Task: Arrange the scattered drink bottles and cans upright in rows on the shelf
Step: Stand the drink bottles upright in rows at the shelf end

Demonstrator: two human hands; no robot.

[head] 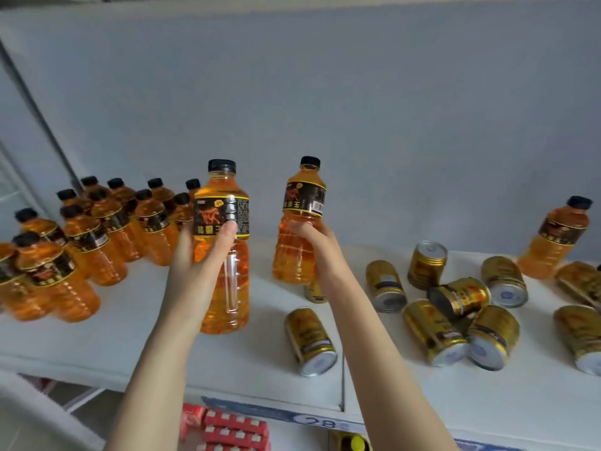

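Note:
My left hand (198, 262) grips an upright orange drink bottle (224, 209) with a black cap and black label, held above the white shelf (140, 333). My right hand (312, 242) holds a second, similar bottle (300, 203) upright, a little farther back. Several matching bottles (97, 229) stand upright in rows at the left. One more bottle (553, 239) stands alone at the far right. Several gold cans (455, 307) lie scattered on their sides at the right; one gold can (310, 340) lies just below my right forearm and another (426, 265) stands upright.
A grey back wall (357, 109) rises behind the shelf. The shelf's front edge carries a price strip (318, 421). Red packs (234, 431) sit on the level below. A seam (343, 385) splits the shelf board near the middle.

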